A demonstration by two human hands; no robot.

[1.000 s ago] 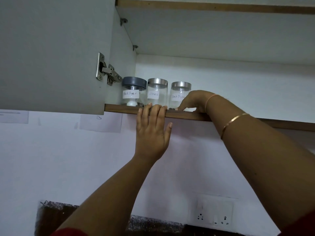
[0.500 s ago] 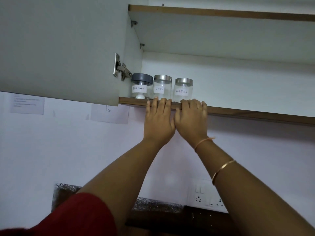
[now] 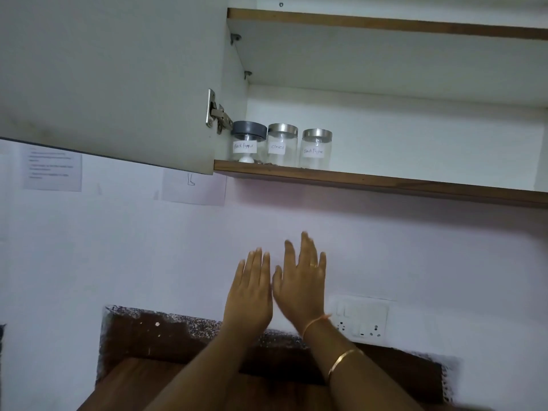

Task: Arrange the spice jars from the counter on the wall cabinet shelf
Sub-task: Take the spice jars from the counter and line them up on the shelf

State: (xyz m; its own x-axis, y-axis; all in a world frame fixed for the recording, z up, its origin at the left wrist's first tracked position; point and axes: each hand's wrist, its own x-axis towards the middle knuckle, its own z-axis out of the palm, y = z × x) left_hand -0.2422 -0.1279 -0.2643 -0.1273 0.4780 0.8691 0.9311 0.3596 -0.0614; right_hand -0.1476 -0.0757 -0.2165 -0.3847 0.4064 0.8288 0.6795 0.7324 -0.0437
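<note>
Spice jars (image 3: 281, 146), 3 in a row, stand on the shelf (image 3: 385, 183), well above the fingers (image 3: 258, 262). The left hand (image 3: 250, 298) and right hand (image 3: 301, 287) have dropped from the shelf edge, fingers straight and holding nothing. Placing looks finished.

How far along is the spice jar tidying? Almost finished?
Looks nearly done. The grey-lidded jar, cloves jar and steel-lidded pepper jar stand in a row on the shelf. The left hand and right hand are open, holding nothing, below it. No jar shows on the visible bit of counter; the rest is out of view.
</note>
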